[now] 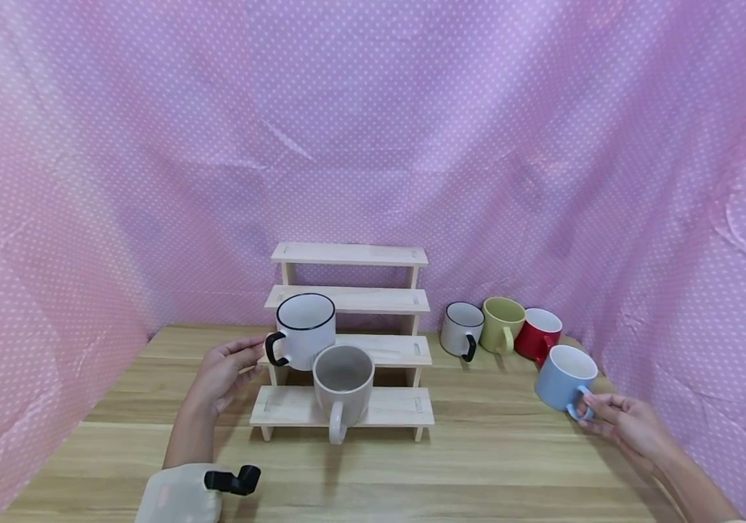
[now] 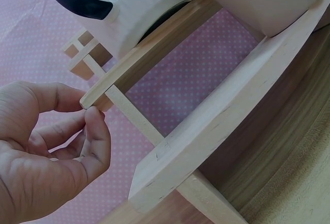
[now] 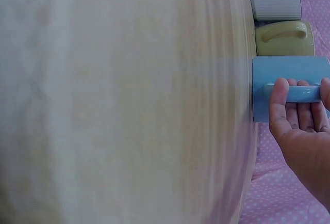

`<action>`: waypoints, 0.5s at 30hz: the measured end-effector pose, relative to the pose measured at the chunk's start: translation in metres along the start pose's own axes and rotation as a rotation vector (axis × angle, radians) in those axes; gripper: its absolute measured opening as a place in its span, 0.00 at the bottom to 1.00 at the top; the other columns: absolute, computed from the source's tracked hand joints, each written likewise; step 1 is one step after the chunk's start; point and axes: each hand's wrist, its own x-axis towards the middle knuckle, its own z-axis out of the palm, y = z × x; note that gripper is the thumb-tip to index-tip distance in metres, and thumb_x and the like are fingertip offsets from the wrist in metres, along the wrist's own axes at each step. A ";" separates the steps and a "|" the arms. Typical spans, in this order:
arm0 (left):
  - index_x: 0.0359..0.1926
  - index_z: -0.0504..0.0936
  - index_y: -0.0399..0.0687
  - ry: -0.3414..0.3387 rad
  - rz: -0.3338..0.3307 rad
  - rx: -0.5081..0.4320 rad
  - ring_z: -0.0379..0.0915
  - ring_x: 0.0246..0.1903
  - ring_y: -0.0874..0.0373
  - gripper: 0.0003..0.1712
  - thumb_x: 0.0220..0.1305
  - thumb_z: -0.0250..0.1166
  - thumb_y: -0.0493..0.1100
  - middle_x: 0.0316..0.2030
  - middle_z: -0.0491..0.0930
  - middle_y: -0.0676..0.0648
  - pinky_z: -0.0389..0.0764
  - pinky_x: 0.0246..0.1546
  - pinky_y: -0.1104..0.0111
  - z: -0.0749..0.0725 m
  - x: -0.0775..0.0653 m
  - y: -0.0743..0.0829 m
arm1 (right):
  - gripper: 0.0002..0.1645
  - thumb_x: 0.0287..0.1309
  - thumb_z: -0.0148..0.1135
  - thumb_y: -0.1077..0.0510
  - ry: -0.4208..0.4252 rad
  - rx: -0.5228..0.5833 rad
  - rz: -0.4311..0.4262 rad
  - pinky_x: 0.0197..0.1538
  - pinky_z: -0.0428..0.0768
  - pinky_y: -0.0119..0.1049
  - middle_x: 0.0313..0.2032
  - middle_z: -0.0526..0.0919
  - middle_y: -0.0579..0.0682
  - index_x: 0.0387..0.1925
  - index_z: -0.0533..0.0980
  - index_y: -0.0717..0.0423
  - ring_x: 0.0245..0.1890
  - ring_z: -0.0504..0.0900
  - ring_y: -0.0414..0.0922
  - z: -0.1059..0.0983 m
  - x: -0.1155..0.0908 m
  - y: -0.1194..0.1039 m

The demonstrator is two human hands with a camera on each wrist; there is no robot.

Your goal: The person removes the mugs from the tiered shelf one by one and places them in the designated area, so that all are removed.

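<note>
My right hand (image 1: 627,428) holds the light blue mug (image 1: 565,378) by its handle, at the right of the table. In the right wrist view the fingers curl around that handle. With thumb and forefinger, my left hand (image 2: 56,146) pinches the end of a board of the wooden tiered shelf (image 1: 349,253). On that board, the second from the bottom, stands a white mug with a black rim (image 1: 307,330), its black handle pointing left. A greyish-beige mug (image 1: 344,381) sits on the lowest board, handle toward me.
Right of the shelf, a white mug with a black handle (image 1: 460,330), a yellow-green mug (image 1: 502,327) and a red mug (image 1: 538,335) stand in a row on the wooden table (image 1: 477,450). Pink dotted cloth (image 1: 359,123) hangs behind and at both sides.
</note>
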 end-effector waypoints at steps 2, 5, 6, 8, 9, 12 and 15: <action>0.41 0.86 0.52 0.000 0.005 0.004 0.75 0.37 0.63 0.11 0.72 0.61 0.31 0.37 0.82 0.56 0.82 0.39 0.74 0.000 0.000 0.000 | 0.14 0.77 0.51 0.64 -0.015 0.025 -0.013 0.54 0.85 0.39 0.42 0.85 0.50 0.47 0.78 0.73 0.47 0.86 0.44 -0.001 0.001 0.001; 0.42 0.86 0.51 -0.001 0.005 0.014 0.75 0.37 0.64 0.11 0.72 0.61 0.32 0.38 0.82 0.56 0.82 0.39 0.74 -0.001 0.000 0.000 | 0.13 0.77 0.50 0.65 -0.036 0.057 -0.028 0.54 0.85 0.39 0.42 0.85 0.50 0.46 0.79 0.72 0.47 0.86 0.44 -0.001 0.001 0.002; 0.42 0.86 0.50 0.000 0.005 0.018 0.75 0.37 0.64 0.11 0.72 0.61 0.32 0.38 0.82 0.56 0.82 0.39 0.73 -0.001 0.000 0.000 | 0.13 0.77 0.50 0.66 -0.046 0.070 -0.035 0.54 0.85 0.39 0.43 0.85 0.50 0.46 0.79 0.73 0.47 0.86 0.44 -0.001 0.001 0.002; 0.44 0.86 0.49 -0.001 0.009 0.023 0.75 0.37 0.63 0.10 0.72 0.61 0.31 0.38 0.82 0.56 0.82 0.39 0.73 -0.001 0.000 0.000 | 0.13 0.77 0.50 0.66 -0.052 0.077 -0.034 0.54 0.85 0.39 0.42 0.85 0.49 0.46 0.79 0.71 0.47 0.86 0.44 -0.002 0.001 0.002; 0.44 0.86 0.48 -0.004 0.009 0.026 0.75 0.38 0.63 0.10 0.72 0.61 0.32 0.38 0.82 0.56 0.82 0.39 0.73 -0.001 0.000 0.000 | 0.13 0.77 0.50 0.66 -0.051 0.079 -0.032 0.54 0.85 0.39 0.42 0.85 0.49 0.45 0.79 0.71 0.47 0.86 0.44 -0.002 0.001 0.002; 0.44 0.86 0.48 0.003 0.009 0.029 0.75 0.38 0.63 0.10 0.72 0.61 0.32 0.38 0.82 0.56 0.82 0.39 0.73 0.000 0.000 0.000 | 0.13 0.77 0.50 0.65 -0.032 0.066 -0.008 0.53 0.85 0.39 0.42 0.86 0.49 0.45 0.80 0.70 0.46 0.86 0.43 -0.002 0.001 0.002; 0.44 0.86 0.49 0.003 0.004 0.032 0.75 0.38 0.62 0.10 0.72 0.61 0.32 0.38 0.83 0.56 0.82 0.40 0.73 0.000 0.000 -0.001 | 0.12 0.76 0.53 0.64 0.027 0.038 0.037 0.52 0.85 0.38 0.42 0.86 0.48 0.45 0.81 0.68 0.46 0.86 0.42 -0.001 0.001 -0.001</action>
